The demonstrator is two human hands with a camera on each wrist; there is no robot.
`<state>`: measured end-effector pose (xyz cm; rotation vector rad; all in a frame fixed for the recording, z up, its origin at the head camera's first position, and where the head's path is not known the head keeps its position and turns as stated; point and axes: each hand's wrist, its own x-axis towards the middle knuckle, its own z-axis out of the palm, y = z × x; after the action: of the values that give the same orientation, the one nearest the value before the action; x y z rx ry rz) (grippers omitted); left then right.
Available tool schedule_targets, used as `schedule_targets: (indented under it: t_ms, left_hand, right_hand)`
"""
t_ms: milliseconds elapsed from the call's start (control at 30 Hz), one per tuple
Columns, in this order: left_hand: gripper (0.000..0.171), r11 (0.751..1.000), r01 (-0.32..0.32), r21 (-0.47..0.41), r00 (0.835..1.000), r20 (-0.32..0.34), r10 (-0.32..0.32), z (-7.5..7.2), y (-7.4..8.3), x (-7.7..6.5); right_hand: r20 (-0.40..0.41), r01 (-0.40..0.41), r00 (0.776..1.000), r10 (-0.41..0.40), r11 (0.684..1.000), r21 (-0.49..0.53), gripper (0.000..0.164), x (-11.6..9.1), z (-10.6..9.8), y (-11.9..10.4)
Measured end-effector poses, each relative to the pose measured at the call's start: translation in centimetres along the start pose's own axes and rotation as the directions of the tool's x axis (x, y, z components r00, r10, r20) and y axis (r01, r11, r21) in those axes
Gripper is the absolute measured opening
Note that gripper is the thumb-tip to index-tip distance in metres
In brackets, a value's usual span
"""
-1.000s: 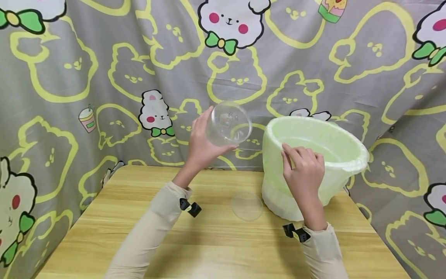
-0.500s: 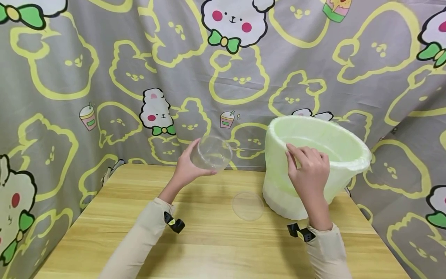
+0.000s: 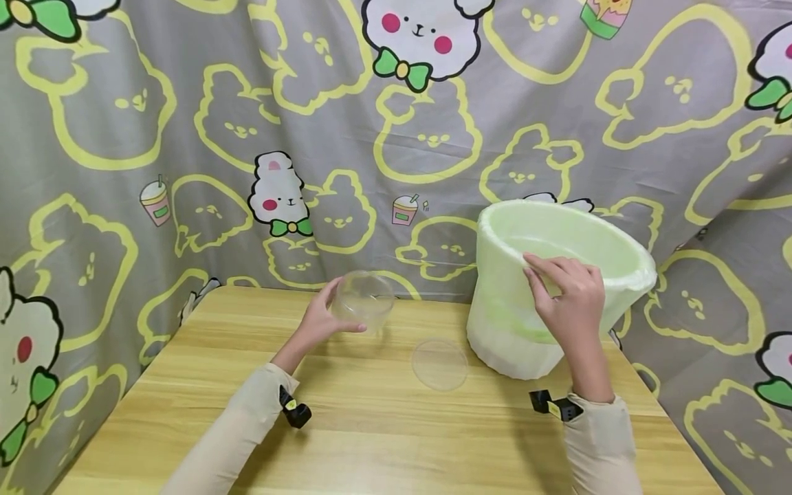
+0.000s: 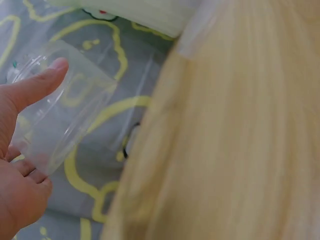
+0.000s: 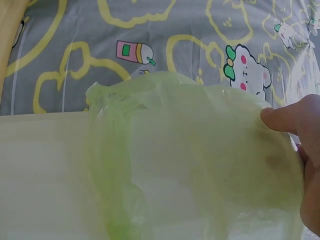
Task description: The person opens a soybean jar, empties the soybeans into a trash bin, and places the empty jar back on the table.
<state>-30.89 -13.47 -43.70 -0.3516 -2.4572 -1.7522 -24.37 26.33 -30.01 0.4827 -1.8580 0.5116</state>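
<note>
My left hand point(image 3: 322, 317) grips a clear plastic cup point(image 3: 362, 300) at the back of the wooden table point(image 3: 383, 433), low over its surface. The left wrist view shows the thumb along the clear plastic cup point(image 4: 60, 115) wall. A clear round lid point(image 3: 439, 364) lies flat on the table between my hands. My right hand point(image 3: 569, 302) holds the near rim of a white bin point(image 3: 526, 337) lined with a pale green bag point(image 3: 557, 234); the bin is tilted toward me. In the right wrist view the thumb presses the pale green bag point(image 5: 190, 150) over the rim.
A grey cartoon-print cloth point(image 3: 185, 137) hangs behind and around the table. The bin stands at the table's back right corner. Bare wood lies in front of the lid and to the left.
My left hand has brought the cup down and to the left, from beside the bin's rim to just over the table. The right hand stays on the rim, which has shifted slightly right.
</note>
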Motion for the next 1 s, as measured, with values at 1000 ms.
schedule_targets:
  t_ms: [1000]
  left_hand:
    - [0.119,0.991,0.131,0.001,0.986,0.107,-0.13,-0.9,-4.8,-1.3]
  right_hand:
    - [0.007,-0.028,1.0,0.028,0.999,0.031,0.021,-0.1,-0.3,0.4]
